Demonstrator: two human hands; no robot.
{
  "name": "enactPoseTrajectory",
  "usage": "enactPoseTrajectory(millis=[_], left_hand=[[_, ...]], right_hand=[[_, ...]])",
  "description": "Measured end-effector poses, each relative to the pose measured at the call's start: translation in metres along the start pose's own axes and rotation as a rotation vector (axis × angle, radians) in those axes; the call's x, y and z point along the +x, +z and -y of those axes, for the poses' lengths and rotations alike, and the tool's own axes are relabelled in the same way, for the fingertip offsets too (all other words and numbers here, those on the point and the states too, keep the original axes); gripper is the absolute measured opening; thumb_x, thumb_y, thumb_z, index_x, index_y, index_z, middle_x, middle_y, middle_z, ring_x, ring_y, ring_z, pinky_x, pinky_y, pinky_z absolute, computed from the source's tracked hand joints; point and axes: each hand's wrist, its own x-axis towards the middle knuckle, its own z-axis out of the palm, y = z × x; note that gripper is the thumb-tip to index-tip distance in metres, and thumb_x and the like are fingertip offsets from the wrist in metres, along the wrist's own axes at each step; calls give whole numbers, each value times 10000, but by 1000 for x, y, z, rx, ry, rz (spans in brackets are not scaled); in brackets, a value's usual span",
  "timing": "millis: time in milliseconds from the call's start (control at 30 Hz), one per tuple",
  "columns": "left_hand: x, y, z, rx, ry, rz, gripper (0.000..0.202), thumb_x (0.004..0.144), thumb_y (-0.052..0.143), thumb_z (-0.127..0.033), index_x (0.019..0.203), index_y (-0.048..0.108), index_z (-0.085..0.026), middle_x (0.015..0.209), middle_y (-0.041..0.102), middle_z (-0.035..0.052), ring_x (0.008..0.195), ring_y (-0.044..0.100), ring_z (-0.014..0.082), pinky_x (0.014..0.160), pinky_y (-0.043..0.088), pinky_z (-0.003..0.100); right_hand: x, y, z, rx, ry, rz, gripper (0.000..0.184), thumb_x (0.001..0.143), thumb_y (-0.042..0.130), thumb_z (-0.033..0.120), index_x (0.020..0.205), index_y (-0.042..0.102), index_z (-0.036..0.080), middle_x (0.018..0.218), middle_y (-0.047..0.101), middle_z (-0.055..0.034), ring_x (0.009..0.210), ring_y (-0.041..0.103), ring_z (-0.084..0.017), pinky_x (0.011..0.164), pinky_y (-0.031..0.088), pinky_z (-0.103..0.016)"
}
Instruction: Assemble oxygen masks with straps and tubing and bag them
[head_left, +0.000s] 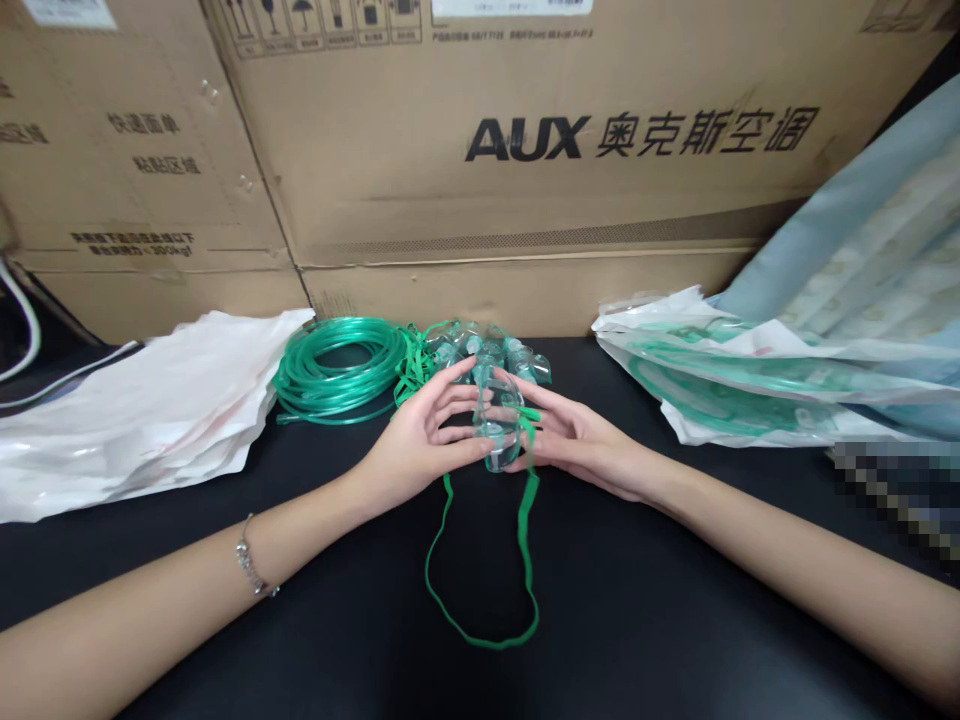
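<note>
Between my two hands is a clear, green-tinted oxygen mask (pixel 501 440), held above the black table. My left hand (pixel 431 425) grips its left side, fingers curled behind and thumb at the lower edge. From the right, my right hand (pixel 574 440) holds the mask's other side with fingers and thumb. A green elastic strap (pixel 528 540) hangs from the mask in a long loop toward the table's near side. Just behind lies a cluster of similar clear masks (pixel 532 362) with bunched green straps (pixel 414 368).
Coiled green tubing (pixel 341 365) lies at the back left, beside a stack of white pouches (pixel 150 400). Packed pouches with green tubing inside (pixel 720 370) rest at right. A large cardboard box (pixel 525 200) stands behind. A blue curtain (pixel 840 220) hangs at far right.
</note>
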Motion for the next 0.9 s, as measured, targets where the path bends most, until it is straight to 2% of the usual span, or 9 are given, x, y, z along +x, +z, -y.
enactPoseTrajectory(millis=[133,200,300,367,433,567,667,800,900], left_hand=[[0,-1,-2,182,29,22,692,701,663,-200,1304,328,-252,1208,498,89,1139,466,233,918,410,392],[-1,-5,-9,309,64,-23,645,731,627,-217,1303,332,-251,1237,486,92,1156,448,232,895,420,382],[-3,-17,-25,647,137,-57,372,786,521,-190,1157,498,-211,1091,562,74,1019,522,198,776,454,310],[-5,-27,-34,927,138,95,216,790,503,-192,980,605,-201,956,600,49,863,555,171,683,442,264],[-6,-35,-39,1105,88,262,177,770,551,-247,917,636,-199,866,614,36,758,555,160,629,423,245],[-4,-41,-36,1182,24,382,123,776,550,-232,825,647,-174,705,614,17,606,539,125,532,381,206],[-3,-38,-32,1129,77,304,123,789,529,-198,750,642,-174,648,625,0,564,547,108,518,374,191],[-5,-30,-32,1040,282,-5,93,770,561,-192,758,652,-184,725,676,11,656,603,138,554,404,208],[-7,-23,-32,959,401,-79,83,759,579,-182,750,662,-185,811,692,33,751,620,164,577,420,220]], right_hand=[[0,-1,-3,-45,-36,-30,680,746,647,238,1337,313,284,1271,493,-95,931,600,-140,727,523,-272],[0,-3,-4,-66,-62,-46,644,744,646,247,1317,353,274,1232,521,-88,884,609,-132,704,533,-270],[-1,-4,-4,-78,-85,-83,621,751,632,226,1308,361,265,1164,559,-77,837,610,-122,693,542,-280],[-2,-4,-4,-82,-80,-104,608,754,623,213,1302,363,257,1147,563,-79,836,608,-124,689,545,-281],[-2,-3,-3,-90,-70,-117,584,758,615,203,1288,373,250,1143,560,-79,839,609,-125,683,547,-273],[-1,-2,-4,-110,-68,-132,540,769,596,192,1266,391,245,1146,551,-78,840,609,-122,686,549,-269],[-1,-2,-4,-144,-75,-141,551,765,599,208,1268,378,247,1172,529,-86,835,604,-126,683,554,-287],[0,0,-5,-227,-102,-172,597,747,621,239,1277,347,256,1114,515,-63,725,600,-92,645,561,-275],[1,2,-5,-273,-127,-176,603,727,636,254,1260,356,259,1078,491,-43,671,580,-73,621,561,-267]])
